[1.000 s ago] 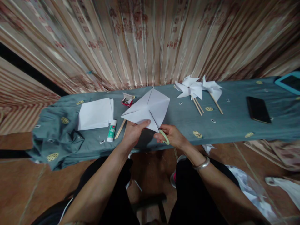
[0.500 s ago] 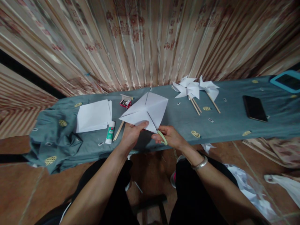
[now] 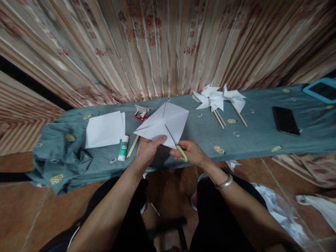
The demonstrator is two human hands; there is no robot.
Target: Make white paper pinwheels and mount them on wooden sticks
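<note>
A white square of paper (image 3: 164, 122) with diagonal creases is held up over the near edge of a bench covered in grey-blue cloth (image 3: 204, 134). My left hand (image 3: 148, 148) pinches the paper's lower edge. My right hand (image 3: 190, 152) grips pale green-handled scissors (image 3: 181, 153) right at the paper's lower corner; the blades are hidden behind the paper.
To the left lie a stack of white paper (image 3: 105, 129), a glue stick (image 3: 123, 147), a wooden stick (image 3: 133, 145) and a small red box (image 3: 140, 114). Finished paper pinwheels (image 3: 217, 99) lie to the right, then a black phone (image 3: 285, 120) and a teal-framed tablet (image 3: 321, 91). A curtain hangs behind.
The view shifted slightly a second ago. Since then the hands, paper and scissors have stayed almost still.
</note>
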